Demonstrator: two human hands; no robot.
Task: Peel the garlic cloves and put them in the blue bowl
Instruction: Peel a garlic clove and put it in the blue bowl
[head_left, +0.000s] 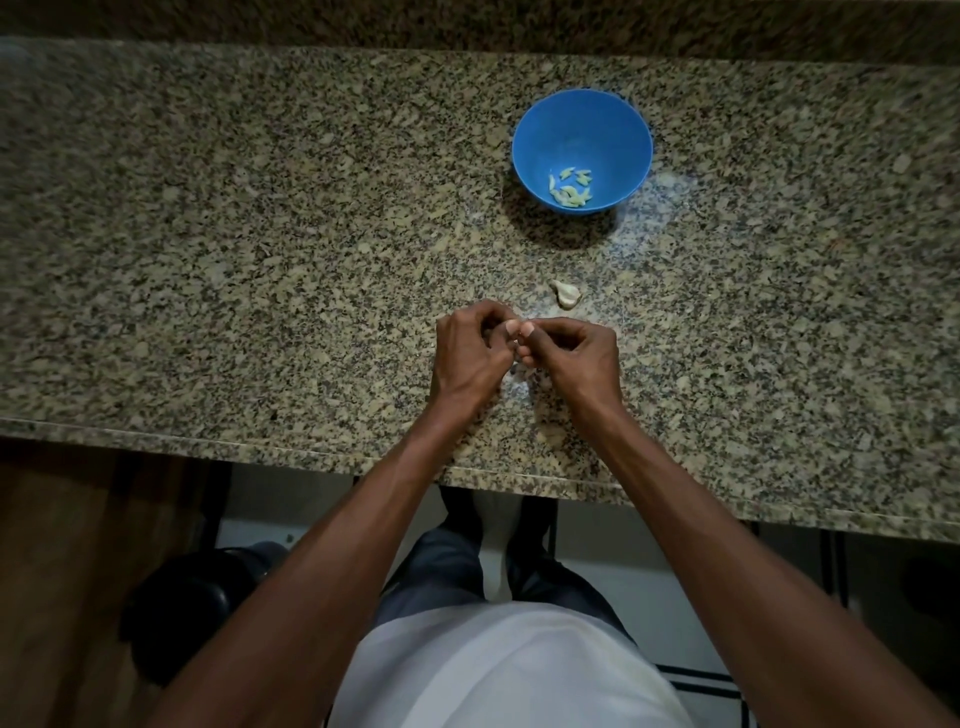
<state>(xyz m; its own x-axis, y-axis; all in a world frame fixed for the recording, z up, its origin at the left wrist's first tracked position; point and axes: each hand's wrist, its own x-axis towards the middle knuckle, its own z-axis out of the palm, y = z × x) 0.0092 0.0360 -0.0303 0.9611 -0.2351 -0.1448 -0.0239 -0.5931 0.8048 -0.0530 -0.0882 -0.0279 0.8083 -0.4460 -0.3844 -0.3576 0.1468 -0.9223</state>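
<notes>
A blue bowl (582, 119) stands on the granite counter, far and slightly right of my hands, with several peeled garlic cloves (570, 189) lying in its bottom. An unpeeled piece of garlic (566, 294) lies on the counter between the bowl and my hands. My left hand (467, 353) and my right hand (576, 358) meet fingertip to fingertip just above the counter, fingers curled, pinching something small between them. That small thing is almost wholly hidden by my fingers.
Pale scraps of garlic skin (550, 431) lie on the counter below my hands, near the front edge (311, 454). A dark backsplash (467, 26) bounds the granite counter (208, 234) at the far side. Below the edge are my legs and a tiled floor.
</notes>
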